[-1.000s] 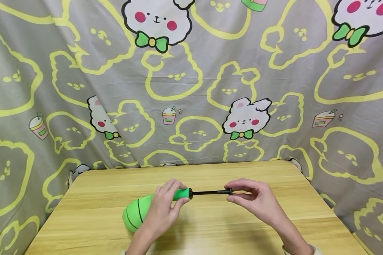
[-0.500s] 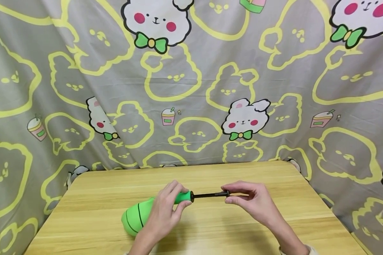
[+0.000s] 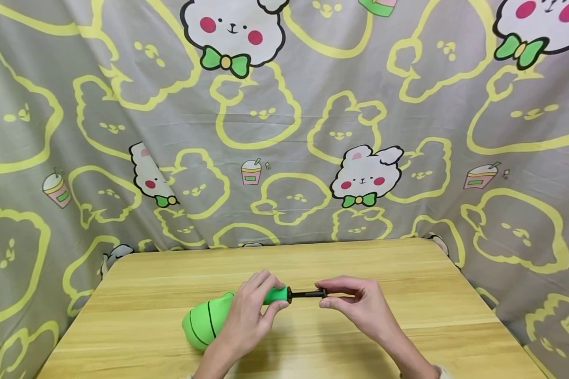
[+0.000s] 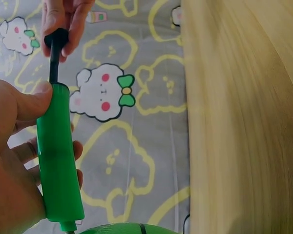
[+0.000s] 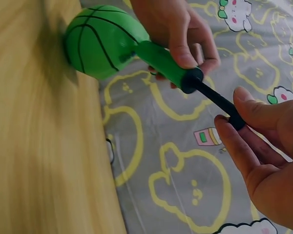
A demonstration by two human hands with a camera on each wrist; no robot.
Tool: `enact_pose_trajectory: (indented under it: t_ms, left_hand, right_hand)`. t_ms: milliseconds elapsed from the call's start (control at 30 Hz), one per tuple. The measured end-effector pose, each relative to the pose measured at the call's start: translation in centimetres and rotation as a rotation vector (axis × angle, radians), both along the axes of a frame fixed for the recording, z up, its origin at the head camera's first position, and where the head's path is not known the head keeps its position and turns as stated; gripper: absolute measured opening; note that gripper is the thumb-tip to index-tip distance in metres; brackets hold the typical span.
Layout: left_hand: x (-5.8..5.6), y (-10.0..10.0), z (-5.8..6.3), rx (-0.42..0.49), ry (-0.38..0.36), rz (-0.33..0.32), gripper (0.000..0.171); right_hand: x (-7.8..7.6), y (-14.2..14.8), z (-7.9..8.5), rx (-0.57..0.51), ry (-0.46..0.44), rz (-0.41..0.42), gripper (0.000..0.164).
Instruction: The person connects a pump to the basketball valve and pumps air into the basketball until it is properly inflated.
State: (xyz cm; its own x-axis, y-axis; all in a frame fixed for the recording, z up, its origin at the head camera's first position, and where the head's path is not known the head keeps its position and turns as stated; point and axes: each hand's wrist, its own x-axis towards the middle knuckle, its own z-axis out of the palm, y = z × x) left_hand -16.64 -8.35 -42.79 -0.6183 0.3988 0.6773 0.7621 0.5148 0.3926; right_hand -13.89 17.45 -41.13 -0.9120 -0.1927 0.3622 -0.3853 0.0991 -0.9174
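A green hand air pump (image 3: 276,296) runs level above the table, its barrel gripped by my left hand (image 3: 250,310). Thumb and fingers wrap round the barrel in the left wrist view. From its black end cap a thin black plunger rod (image 5: 216,97) sticks out partway. My right hand (image 3: 360,304) pinches the black knob (image 5: 236,121) at the rod's end between thumb and fingers. At the pump's other end is a green ball (image 5: 100,41) with black basketball lines, joined to the nozzle. In the head view my left hand covers part of the ball.
The wooden table (image 3: 408,279) lies under both hands. Behind and at its sides hangs a grey curtain (image 3: 284,131) printed with yellow outlines and white cartoon animals.
My right hand has moved left toward my left hand, pushing the plunger farther into the barrel, so less rod shows. Left hand, barrel and ball have shifted only slightly.
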Motion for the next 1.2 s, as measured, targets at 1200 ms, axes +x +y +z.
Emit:
enact_pose_trajectory:
  t_ms: [1200]
  left_hand:
    - [0.1,0.4,-0.4,0.006,-0.071,-0.079,0.019]
  right_hand:
    - [0.3,-1.6,-0.7,-0.009,0.011,0.080,0.025]
